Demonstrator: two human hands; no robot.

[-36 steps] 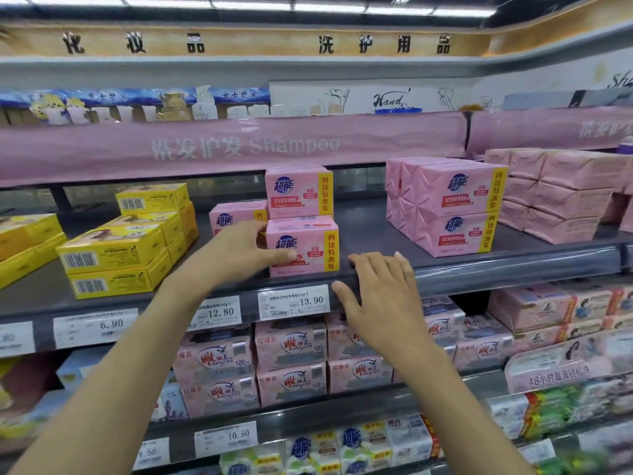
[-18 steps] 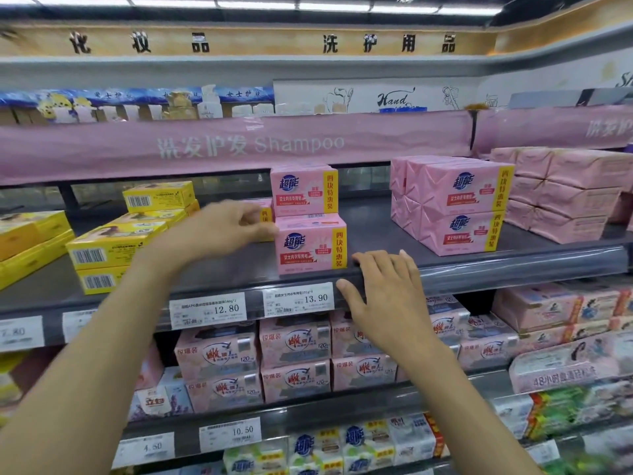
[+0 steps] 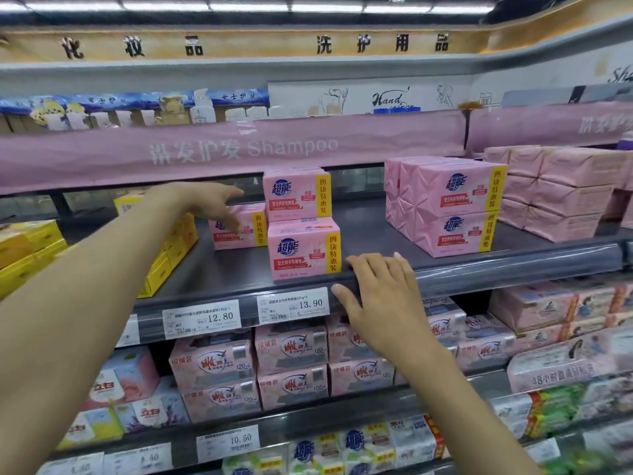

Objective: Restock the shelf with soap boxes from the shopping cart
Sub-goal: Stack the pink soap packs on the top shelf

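Note:
Two pink soap boxes stand stacked at the shelf front, the lower box [image 3: 304, 250] under the upper box [image 3: 296, 193]. A third pink soap box [image 3: 245, 231] sits behind them to the left. My left hand [image 3: 209, 202] hovers over that third box with fingers spread, fingertips at its front face. My right hand [image 3: 380, 296] rests flat on the grey shelf edge [image 3: 513, 269], just right of the stack, holding nothing. The shopping cart is out of view.
A larger stack of pink soap boxes [image 3: 452, 207] and pale pink wrapped packs [image 3: 561, 193] fill the shelf's right. Yellow boxes [image 3: 30, 248] stand at the left. Bare shelf floor lies between the two pink stacks. Price tags [image 3: 293, 303] line the edge; lower shelves hold more soap.
My left hand has lifted off the front stack and moved back and up over the third box behind it. My right hand stays on the shelf edge.

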